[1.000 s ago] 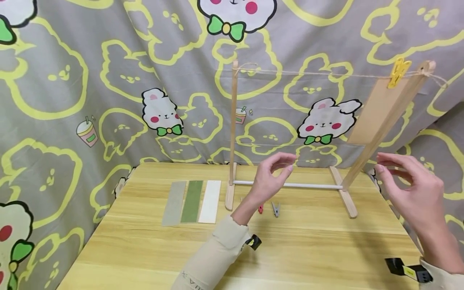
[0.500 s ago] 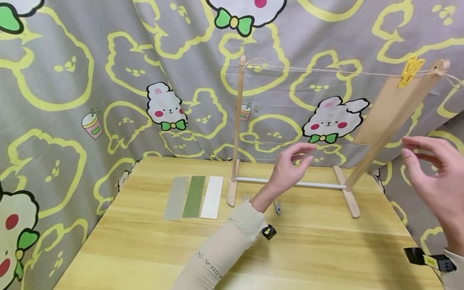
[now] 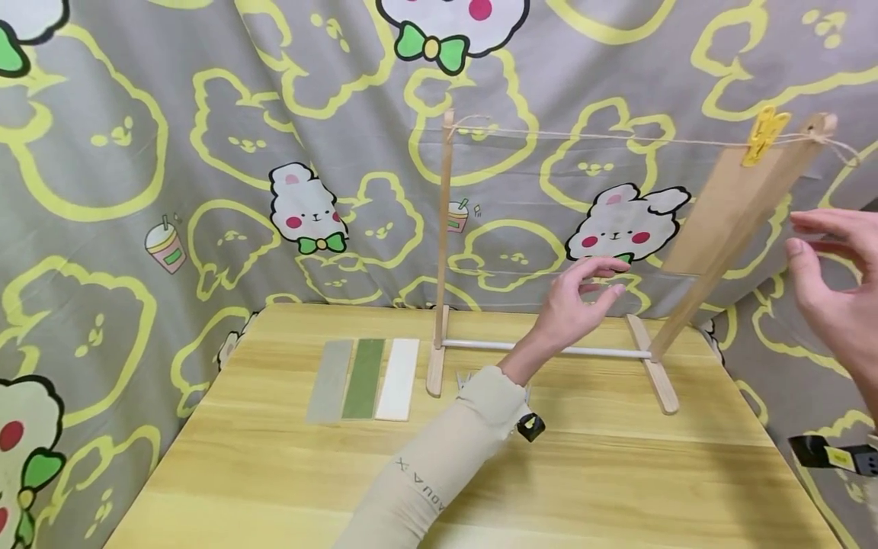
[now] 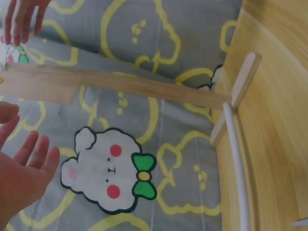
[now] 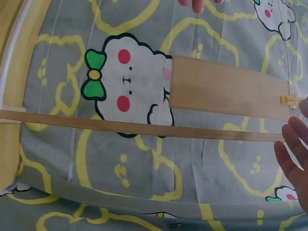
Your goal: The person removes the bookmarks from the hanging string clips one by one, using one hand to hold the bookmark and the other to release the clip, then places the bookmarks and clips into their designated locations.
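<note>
My left hand (image 3: 576, 301) hovers in front of the wooden stand, fingers loosely bent and holding nothing. At the right edge my right hand (image 3: 840, 274) is raised beside the stand's right post (image 3: 720, 282), thumb and fingers apart with nothing between them. A tan rectangular card (image 3: 713, 210) hangs from the twine (image 3: 583, 136) close to that post, held by a yellow clothespin (image 3: 764, 137). In the right wrist view, the right fingers (image 5: 288, 154) appear near the same yellow clothespin (image 5: 289, 100); whether they touch it I cannot tell.
Grey (image 3: 329, 381), green (image 3: 363, 379) and white (image 3: 398, 379) cards lie side by side on the wooden table (image 3: 261, 457), left of the stand. A grey clothespin (image 3: 463, 378) is partly hidden by my left sleeve (image 3: 439, 457). A patterned curtain (image 3: 226, 137) hangs behind.
My left hand has moved right and slightly up toward the hanging card. My right hand has risen and shifted right. The left sleeve now covers more of the clothespins on the table.
</note>
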Available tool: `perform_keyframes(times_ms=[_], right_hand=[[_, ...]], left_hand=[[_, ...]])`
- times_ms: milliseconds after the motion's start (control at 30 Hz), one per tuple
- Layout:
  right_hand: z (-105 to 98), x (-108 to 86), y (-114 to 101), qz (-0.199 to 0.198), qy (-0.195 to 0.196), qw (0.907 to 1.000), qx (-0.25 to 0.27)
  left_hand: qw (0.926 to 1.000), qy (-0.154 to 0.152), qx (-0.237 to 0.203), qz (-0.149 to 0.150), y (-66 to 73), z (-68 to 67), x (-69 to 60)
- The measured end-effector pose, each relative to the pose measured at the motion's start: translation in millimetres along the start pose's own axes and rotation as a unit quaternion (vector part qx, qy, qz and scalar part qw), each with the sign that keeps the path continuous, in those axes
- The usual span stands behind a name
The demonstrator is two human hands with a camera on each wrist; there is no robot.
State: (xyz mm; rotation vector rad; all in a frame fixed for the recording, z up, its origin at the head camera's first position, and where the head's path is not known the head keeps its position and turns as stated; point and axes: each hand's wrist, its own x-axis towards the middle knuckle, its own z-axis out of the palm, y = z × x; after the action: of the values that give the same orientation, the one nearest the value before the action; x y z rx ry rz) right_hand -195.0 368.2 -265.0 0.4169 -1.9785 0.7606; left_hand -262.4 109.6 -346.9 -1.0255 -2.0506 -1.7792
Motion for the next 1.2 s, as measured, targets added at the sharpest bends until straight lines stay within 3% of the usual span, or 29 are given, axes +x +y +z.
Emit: perform_keyframes(times_ms=[233,467,667,867,1033,1200], right_hand=[[-5.3,22.1,-2.8,-0.003,-0.001,0.9996,-0.029],[-8.9,42.8,-7.0,-0.011,-0.001,0.9982,-0.059],[-2.4,57.0,-17.0,0.002,0.019,0.9955,-0.092],[15.8,73.5,-18.3,-0.055,0.056,0.9941,-0.074],[22.4,78.5,-16.2,-0.054,0.059,0.9944,-0.069],[18.1,86.6,-26.5,-0.049,0.052,0.9947,-0.074]], left_hand=[[0.9995,0.028,0.002,0.012,-1.3,12.6,7.4],[0.9982,0.012,-0.053,0.024,1.1,24.8,21.8],[0.9978,0.010,-0.053,0.040,-1.2,34.4,29.6],[0.9984,0.026,-0.048,0.017,-10.6,30.7,28.2],[0.9975,0.008,-0.070,0.002,-11.3,35.4,27.6],[0.9972,-0.013,-0.073,0.012,-6.3,45.9,37.9]])
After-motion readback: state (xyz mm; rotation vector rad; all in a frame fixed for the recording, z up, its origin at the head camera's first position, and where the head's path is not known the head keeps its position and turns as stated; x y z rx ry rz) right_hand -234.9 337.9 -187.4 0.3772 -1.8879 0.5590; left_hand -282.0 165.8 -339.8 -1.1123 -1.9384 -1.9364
